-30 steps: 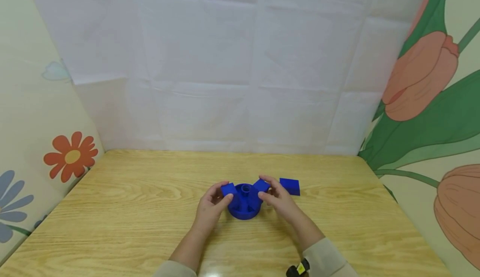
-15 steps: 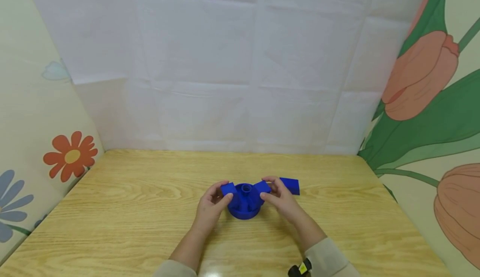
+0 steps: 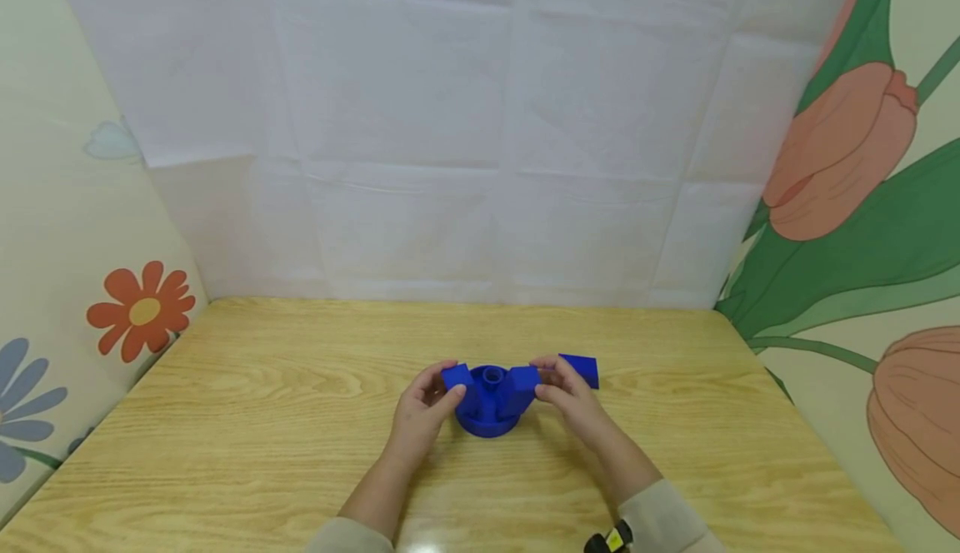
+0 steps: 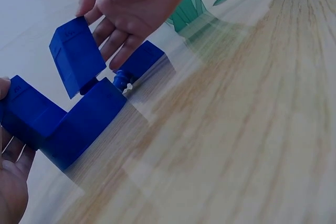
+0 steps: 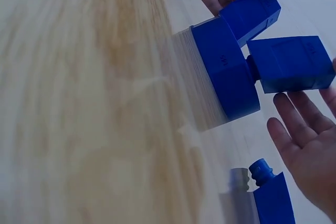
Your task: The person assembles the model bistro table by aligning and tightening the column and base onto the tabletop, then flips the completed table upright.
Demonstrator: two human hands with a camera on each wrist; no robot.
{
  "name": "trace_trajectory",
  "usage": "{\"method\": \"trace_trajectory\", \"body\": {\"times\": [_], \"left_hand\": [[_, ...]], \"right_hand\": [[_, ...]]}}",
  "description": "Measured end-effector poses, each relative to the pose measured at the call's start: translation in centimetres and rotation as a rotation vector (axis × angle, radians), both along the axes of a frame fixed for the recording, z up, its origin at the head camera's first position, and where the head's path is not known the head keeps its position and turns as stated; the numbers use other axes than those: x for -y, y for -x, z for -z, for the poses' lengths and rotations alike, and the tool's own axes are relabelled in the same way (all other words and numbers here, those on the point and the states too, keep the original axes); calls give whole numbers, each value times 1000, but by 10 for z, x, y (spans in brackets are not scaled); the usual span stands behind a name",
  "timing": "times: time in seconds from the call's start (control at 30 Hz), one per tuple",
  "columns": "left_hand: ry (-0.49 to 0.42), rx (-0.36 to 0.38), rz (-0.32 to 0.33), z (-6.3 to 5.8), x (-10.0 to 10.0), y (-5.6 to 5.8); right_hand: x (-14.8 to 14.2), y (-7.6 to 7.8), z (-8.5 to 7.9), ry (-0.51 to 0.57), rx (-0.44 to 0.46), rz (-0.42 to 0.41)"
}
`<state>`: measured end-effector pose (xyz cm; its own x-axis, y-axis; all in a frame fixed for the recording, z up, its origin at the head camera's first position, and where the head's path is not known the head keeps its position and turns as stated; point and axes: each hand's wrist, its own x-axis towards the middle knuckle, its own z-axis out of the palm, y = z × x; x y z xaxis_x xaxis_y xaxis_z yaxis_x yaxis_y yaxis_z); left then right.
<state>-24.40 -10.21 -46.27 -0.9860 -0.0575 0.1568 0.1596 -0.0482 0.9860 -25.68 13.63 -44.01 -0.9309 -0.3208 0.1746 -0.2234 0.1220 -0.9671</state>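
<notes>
A round blue base (image 3: pixel 487 430) with a hollow centre post sits on the wooden table. Two blue blocks rise from it, leaning outward. My left hand (image 3: pixel 422 411) grips the left block (image 3: pixel 457 378) between thumb and fingers. My right hand (image 3: pixel 576 403) has thumb and index finger at the outer end of the right block (image 3: pixel 522 386). In the right wrist view, a narrow neck joins that right block (image 5: pixel 294 62) to the base (image 5: pixel 226 72), and the remaining right-hand fingers spread below it. The left wrist view shows the left block (image 4: pixel 31 106) seated at the base's rim.
Just beyond my right hand, a third blue block (image 3: pixel 583 368) lies on the table (image 3: pixel 300 436). The right wrist view shows a ridged peg (image 5: pixel 261 171) at its end. A white cloth (image 3: pixel 420 120) hangs behind the table, with flower-patterned walls on both sides.
The right block has turned and come more upright, its top shifting slightly right. My right hand has moved right with its fingers nearer the block's outer edge. The left hand stays still.
</notes>
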Motion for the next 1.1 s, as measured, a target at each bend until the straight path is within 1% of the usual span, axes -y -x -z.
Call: {"method": "trace_trajectory", "body": {"times": [0.17, 0.37, 0.47, 0.57, 0.7, 0.87, 0.97, 1.1], "left_hand": [[4, 1, -2, 0, 0, 0], [8, 0, 0, 0, 0, 0], [12, 0, 0, -1, 0, 0], [11, 5, 4, -1, 0, 0], [5, 5, 7, -1, 0, 0], [-7, -3, 3, 0, 0, 0], [-14, -7, 3, 1, 0, 0], [-18, -7, 3, 1, 0, 0]], "right_hand": [[-2, -2, 2, -66, -11, 15], [-2, -4, 2, -128, -64, -30], [-1, -5, 1, -163, -69, -53], [0, -5, 1, -198, -69, -58], [4, -5, 0, -196, -60, -33], [10, -3, 2, -157, -36, -4], [12, -2, 3, -141, -29, -15], [10, -3, 3, -119, -59, -51]]}}
